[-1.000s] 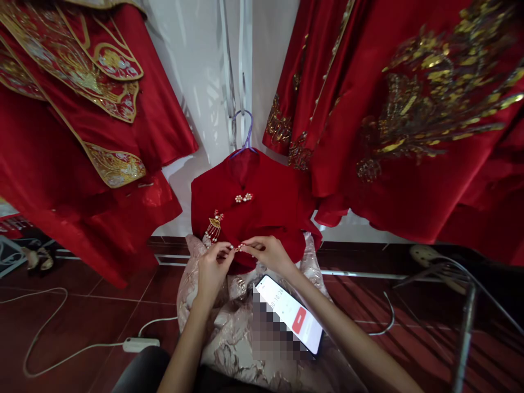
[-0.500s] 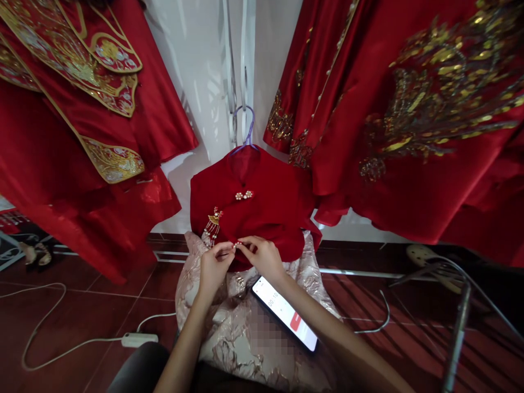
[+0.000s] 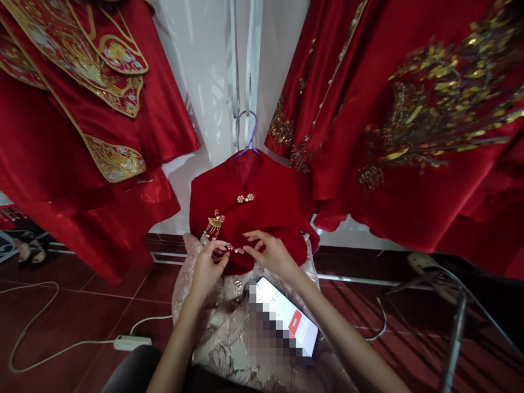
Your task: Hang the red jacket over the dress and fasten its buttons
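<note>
Here, left grip (image 3: 208,266) and right grip (image 3: 273,255) parted, empty, at round pearly beads (image 3: 236,250) on matte red cloth (image 3: 274,199)

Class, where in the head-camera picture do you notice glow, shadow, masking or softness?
Head view: the white screen of a black-edged phone glows, its lower-left edge masked by pixel blocks; shadow stripes cross the dark red tiled floor at right; the lowest pearl-white beaded ornament is too soft for fine detail.
</note>
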Motion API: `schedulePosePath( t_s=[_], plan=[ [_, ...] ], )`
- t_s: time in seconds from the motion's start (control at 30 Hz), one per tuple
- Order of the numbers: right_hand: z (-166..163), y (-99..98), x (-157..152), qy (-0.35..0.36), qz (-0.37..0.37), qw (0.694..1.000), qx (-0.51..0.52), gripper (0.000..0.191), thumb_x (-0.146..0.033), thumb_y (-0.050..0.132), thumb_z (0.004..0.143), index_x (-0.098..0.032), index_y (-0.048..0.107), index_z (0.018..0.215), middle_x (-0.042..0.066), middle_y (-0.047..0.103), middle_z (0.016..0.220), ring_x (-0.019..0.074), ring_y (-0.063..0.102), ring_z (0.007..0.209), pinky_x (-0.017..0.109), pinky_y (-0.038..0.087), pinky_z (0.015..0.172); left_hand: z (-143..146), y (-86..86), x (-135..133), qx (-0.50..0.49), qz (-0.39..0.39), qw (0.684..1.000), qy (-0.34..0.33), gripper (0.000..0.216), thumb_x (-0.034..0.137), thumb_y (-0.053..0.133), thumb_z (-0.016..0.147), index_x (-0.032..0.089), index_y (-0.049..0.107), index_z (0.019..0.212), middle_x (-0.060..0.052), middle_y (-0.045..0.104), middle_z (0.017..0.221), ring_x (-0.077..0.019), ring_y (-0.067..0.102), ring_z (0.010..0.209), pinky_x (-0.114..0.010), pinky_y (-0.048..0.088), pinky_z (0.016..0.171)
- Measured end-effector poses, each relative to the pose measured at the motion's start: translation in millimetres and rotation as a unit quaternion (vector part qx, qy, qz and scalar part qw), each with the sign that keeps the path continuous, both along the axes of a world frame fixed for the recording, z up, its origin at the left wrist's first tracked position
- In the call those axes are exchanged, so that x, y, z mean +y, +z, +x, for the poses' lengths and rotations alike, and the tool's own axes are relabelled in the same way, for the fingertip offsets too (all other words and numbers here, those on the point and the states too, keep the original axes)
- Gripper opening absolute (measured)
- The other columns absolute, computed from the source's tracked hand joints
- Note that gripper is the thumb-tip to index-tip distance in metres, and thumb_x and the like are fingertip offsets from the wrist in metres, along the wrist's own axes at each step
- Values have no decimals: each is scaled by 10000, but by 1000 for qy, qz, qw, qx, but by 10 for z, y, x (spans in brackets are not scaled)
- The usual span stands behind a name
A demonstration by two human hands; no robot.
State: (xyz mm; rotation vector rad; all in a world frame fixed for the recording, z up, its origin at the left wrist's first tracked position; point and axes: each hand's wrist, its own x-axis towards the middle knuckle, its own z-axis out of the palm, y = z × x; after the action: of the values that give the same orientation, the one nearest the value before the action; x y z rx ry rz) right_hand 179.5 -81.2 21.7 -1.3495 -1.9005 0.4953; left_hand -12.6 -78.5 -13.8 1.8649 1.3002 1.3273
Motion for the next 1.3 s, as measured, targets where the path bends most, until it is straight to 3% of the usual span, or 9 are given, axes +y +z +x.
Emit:
schedulePosePath(
  t_s=[0.17,0.27,0.37,0.43,0.57,0.73,1.03,1.3],
  plan=[
    [160,295,-50,7,25,999,43,183,-312,558,807,-244,646,953,12,690,891,134,640,784,250,506,684,-12,55,-51,31,22,999,7,104,218,541,787,196,607,864,-37,617,923,-151,587,880,-260,512,716],
    [135,318,-79,18,13,998,59,163,-298,558,805,-232,646,926,16,685,916,133,639,816,253,511,704,27,64,-86,68,30,997,2,136,200,531,794,214,626,889,-41,596,933,-162,571,900,-279,510,738],
    [46,193,-89,62,-39,995,61,200,-301,552,815,-219,607,988,28,680,918,137,640,839,265,511,734,69,49,-89,119,54,991,23,188,180,531,788,226,626,944,-47,577,944,-183,555,928,-334,483,822],
    [-33,63,-87,44,-47,998,19,259,-308,566,808,-211,564,1048,44,666,927,157,630,860,290,504,753,85,43,-73,142,71,986,41,187,173,532,783,221,616,943,-51,573,947,-195,548,943,-358,458,864],
    [-181,-166,-67,-56,28,991,-114,235,-283,601,781,-182,550,987,82,609,926,213,567,916,344,458,809,87,50,-31,186,91,977,56,133,164,544,771,216,607,876,-44,573,909,-201,542,928,-362,429,887],
    [-229,-264,-30,-60,89,981,-164,83,-214,498,846,-195,569,885,73,592,901,207,531,896,341,414,831,92,31,-41,226,87,969,47,173,181,546,783,230,600,939,-47,560,945,-209,527,945,-363,430,865],
    [-145,-285,84,10,26,999,28,59,-236,555,819,-206,587,858,6,662,812,133,587,727,264,451,721,89,16,-40,173,84,981,24,108,244,527,832,204,613,884,-41,612,903,-186,553,891,-352,430,840],
    [-127,-254,81,27,-21,995,96,123,-298,583,794,-203,623,860,12,672,803,136,609,728,259,473,698,106,-20,-25,57,37,998,13,154,321,567,810,181,623,843,-44,648,856,-170,602,824,-325,466,799]
  ],
)
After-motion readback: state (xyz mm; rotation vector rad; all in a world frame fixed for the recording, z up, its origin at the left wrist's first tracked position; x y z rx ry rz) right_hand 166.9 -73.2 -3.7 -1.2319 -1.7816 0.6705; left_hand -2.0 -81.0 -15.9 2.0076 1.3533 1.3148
